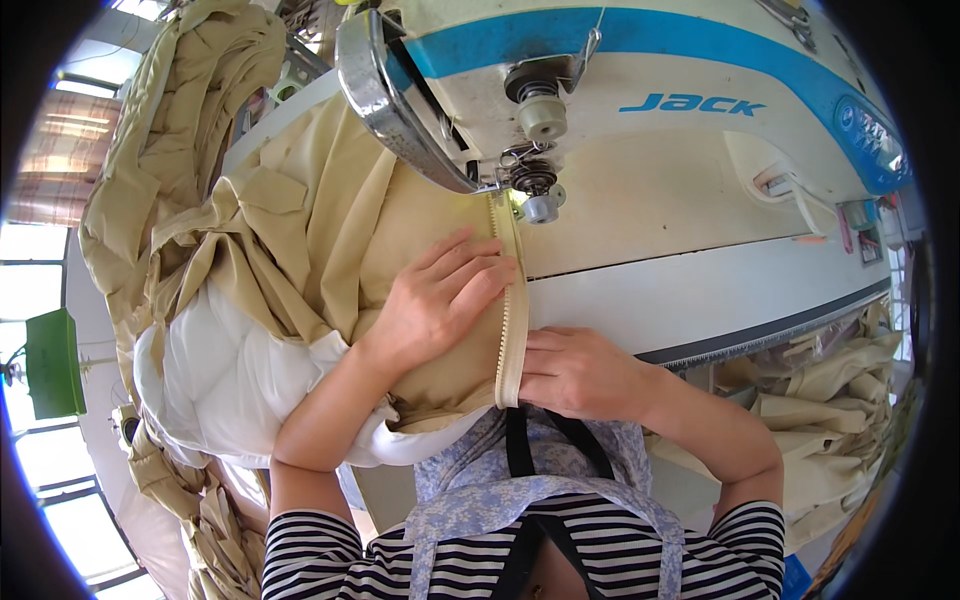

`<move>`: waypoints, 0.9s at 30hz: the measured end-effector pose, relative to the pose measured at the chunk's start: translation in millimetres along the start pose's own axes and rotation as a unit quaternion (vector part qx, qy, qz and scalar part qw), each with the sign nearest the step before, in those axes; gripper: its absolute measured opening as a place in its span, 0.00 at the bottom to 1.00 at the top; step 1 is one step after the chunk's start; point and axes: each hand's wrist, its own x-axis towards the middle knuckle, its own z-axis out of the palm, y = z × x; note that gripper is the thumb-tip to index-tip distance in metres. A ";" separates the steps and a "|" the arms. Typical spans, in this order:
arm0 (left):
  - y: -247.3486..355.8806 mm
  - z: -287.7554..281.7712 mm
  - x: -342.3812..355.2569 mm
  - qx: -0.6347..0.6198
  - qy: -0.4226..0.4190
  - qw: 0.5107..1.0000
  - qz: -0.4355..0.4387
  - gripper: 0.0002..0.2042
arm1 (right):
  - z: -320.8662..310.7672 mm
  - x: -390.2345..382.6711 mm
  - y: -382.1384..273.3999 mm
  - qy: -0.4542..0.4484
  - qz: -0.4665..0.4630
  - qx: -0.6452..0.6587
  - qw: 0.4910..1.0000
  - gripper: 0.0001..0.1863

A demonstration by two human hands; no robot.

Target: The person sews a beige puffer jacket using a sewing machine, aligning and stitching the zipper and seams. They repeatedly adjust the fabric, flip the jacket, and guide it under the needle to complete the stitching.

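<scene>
Right now I'm feeding the beige jacket (pixel 340 230) under the sewing machine (pixel 640 90) needle: my left hand (pixel 440 295) lies open and flat on the cloth, my right hand (pixel 580 372) pinches the zipper tape (pixel 508 310). Next, I'd judge, steady, straight guiding.

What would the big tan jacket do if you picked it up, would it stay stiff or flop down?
The tan jacket would probably flop: it already sags in loose folds over the table edge. Its white padded lining looks puffy, so it is likely light for its bulk. The zipper strip between the left hand and right hand may feel a bit firmer.
</scene>
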 end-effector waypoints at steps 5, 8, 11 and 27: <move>-1.2 1.6 2.9 0.003 0.005 1.000 0.007 0.16 | -0.7 4.0 -0.1 0.032 0.005 0.021 0.999 0.05; -1.4 4.3 2.6 0.015 0.003 1.000 0.004 0.16 | -3.3 4.5 0.3 0.025 0.004 0.026 0.999 0.04; -2.6 5.2 0.7 0.021 -0.001 1.000 0.003 0.16 | -3.8 4.6 -0.8 0.017 0.009 0.020 1.000 0.04; -12.6 -8.2 9.0 0.020 0.006 1.000 0.021 0.13 | -3.3 9.7 8.9 0.071 0.009 0.023 0.997 0.07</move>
